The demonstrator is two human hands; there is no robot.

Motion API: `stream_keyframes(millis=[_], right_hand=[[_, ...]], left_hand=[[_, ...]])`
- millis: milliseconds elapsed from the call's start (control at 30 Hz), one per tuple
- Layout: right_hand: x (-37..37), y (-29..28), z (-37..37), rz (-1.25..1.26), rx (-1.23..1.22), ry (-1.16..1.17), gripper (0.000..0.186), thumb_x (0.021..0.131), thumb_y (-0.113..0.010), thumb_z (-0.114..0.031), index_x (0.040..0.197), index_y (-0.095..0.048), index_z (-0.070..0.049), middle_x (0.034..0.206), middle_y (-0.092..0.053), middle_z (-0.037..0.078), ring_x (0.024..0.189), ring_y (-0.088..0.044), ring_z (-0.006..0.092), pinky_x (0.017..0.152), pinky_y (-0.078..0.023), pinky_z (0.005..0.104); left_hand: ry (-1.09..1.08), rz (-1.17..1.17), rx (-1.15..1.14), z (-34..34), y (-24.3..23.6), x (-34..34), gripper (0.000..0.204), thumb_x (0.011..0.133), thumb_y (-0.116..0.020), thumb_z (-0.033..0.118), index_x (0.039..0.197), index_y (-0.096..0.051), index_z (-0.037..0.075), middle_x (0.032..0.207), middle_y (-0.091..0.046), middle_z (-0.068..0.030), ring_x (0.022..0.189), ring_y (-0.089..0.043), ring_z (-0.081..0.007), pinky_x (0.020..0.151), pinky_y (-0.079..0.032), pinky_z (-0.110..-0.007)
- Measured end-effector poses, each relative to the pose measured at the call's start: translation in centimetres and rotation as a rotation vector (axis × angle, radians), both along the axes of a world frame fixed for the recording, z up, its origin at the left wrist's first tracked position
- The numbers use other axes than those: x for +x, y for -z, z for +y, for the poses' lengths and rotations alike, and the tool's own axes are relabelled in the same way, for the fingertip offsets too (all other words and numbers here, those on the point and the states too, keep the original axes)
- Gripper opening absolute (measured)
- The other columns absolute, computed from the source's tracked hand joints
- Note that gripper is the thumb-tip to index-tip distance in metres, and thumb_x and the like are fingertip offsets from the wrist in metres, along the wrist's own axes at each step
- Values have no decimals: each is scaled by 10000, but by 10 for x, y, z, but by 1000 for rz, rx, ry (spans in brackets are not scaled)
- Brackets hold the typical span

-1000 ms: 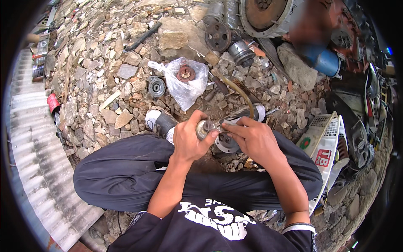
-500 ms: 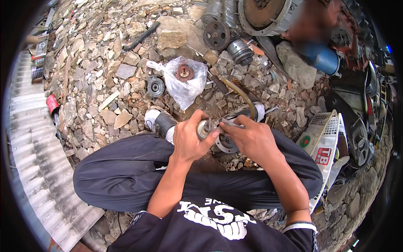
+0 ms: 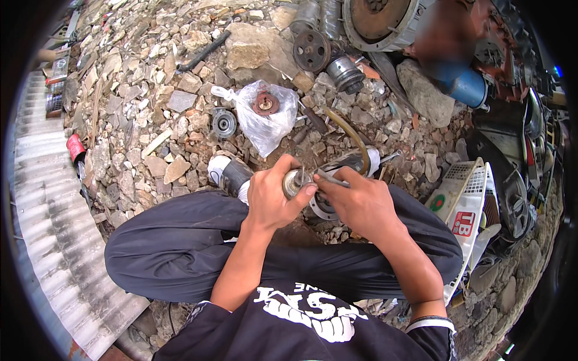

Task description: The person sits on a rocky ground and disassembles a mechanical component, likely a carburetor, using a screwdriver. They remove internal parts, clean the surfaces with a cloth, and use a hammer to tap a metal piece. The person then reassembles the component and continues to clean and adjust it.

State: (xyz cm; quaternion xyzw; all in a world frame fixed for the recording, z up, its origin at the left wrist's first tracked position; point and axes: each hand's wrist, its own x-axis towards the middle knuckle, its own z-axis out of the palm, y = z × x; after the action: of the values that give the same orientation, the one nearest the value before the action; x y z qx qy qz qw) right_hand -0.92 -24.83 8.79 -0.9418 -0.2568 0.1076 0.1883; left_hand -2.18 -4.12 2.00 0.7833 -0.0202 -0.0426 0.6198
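Between my bent legs, my left hand (image 3: 269, 194) is closed round a round metal part (image 3: 291, 183) with a shiny rim. My right hand (image 3: 365, 203) pinches a thin grey metal tool (image 3: 335, 180), whose near end meets the top of that part. The tool's exact kind does not show. Just below the fingers is a round metal flange (image 3: 321, 210) with holes, partly hidden by my right hand; I cannot tell whether it is joined to the held part. Beyond my hands, a reddish-brown round part (image 3: 265, 104) sits on a clear plastic bag (image 3: 263, 135), beside a grey ribbed pulley (image 3: 224, 123).
Rubble stones (image 3: 177, 169) cover the ground. A curved yellowish hose (image 3: 349, 129) and a wrench (image 3: 391, 156) lie by my right shoe. Pulleys (image 3: 312, 50) and large machine parts stand at the far right. A white plastic crate (image 3: 475, 198) is at right, corrugated sheeting (image 3: 48, 180) at left.
My right hand has turned slightly and the grey tool's angle has shifted a little. My left hand keeps its hold on the round metal part.
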Motion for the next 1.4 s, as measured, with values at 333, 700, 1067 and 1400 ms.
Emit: stream_keyframes(millis=[333,700,1067,1400], right_hand=[[8,-8,-7,169,175,-119,242,919,-746,-255,1141,-796,-173,946,-667,39,706,-677,281,600,-546,410],[7,-15,-6,150,151,-39,312,837,-725,-87,1120,-810,-189,1010,-699,31,754,-704,267,632,-560,397],[15,-16,-14,299,357,-226,307,841,-730,-96,1130,-806,-166,1006,-675,42,764,-701,277,653,-561,414],[6,-14,-6,220,193,-65,347,839,-719,-69,1157,-800,-179,1014,-667,56,799,-702,275,688,-564,417]], left_hand=[[31,46,-52,3,-1,3,518,871,-711,528,950,-654,19,705,-682,-154,669,-711,-375,614,-525,-423],[-13,49,-63,3,-3,3,561,868,-706,555,942,-642,2,693,-676,-155,657,-698,-379,615,-518,-424],[36,22,-6,7,-3,3,584,868,-697,572,946,-637,-4,710,-659,-176,668,-684,-406,618,-506,-437],[15,24,-23,5,-6,2,637,902,-642,648,940,-627,12,678,-648,-159,641,-675,-398,602,-492,-439]])
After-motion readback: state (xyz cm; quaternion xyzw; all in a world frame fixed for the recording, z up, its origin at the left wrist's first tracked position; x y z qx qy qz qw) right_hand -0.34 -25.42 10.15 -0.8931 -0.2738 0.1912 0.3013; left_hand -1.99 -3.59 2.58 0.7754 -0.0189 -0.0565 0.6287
